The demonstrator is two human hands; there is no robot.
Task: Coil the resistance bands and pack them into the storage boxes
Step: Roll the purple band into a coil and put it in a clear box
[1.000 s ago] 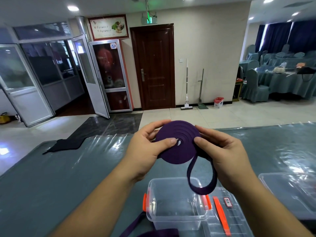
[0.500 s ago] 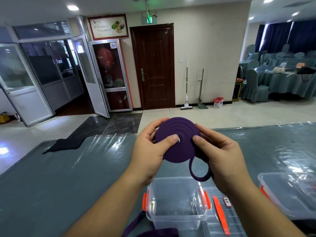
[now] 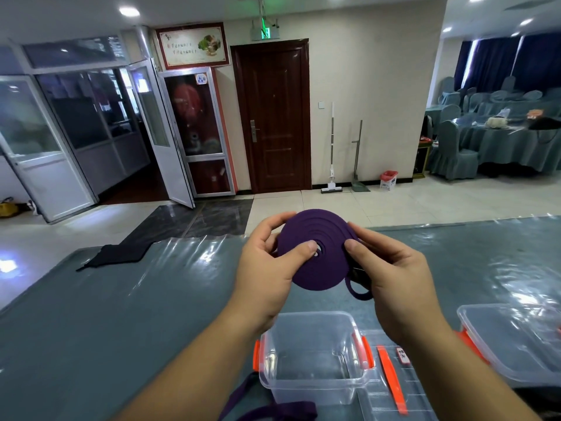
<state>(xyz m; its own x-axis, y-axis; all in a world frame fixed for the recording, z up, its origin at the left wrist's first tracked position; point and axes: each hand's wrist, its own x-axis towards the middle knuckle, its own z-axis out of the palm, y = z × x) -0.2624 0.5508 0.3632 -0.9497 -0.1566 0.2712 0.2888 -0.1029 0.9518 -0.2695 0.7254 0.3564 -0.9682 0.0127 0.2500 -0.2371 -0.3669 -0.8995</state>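
You held the coiled purple band (image 3: pixel 315 249) above the open clear box (image 3: pixel 312 354) — your left hand (image 3: pixel 267 268) and right hand (image 3: pixel 394 278) both pinched it, thumbs on its face — only a short loose tail hung below.

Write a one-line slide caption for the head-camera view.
Both hands, left and right, hold a nearly coiled flat purple resistance band above an open clear plastic storage box with orange latches.

two purple bands (image 3: pixel 315 253) (image 3: pixel 267 410), two clear boxes (image 3: pixel 312 357) (image 3: pixel 516 338), one lid (image 3: pixel 394 387).
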